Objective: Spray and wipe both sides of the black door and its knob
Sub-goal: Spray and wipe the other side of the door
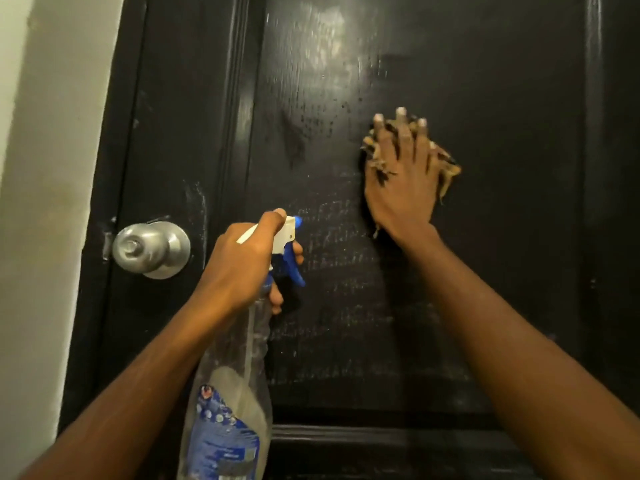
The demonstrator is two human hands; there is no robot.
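On the black door (502,271), right of the knob (151,249): cloth pressed flat, sprayer ready.
My right hand (405,181) lies spread, fingers straight, pressing the frayed tan cloth (450,168) to the panel, well up and right of the knob. My left hand (239,268) curls round the spray bottle (232,410), finger on the trigger, just right of the knob. I judge the cloth could slip from under my open palm, or a careless squeeze could wet my right wrist. The glossy paint shows damp streaks, and a pale wall (41,168) stands left of the knob.
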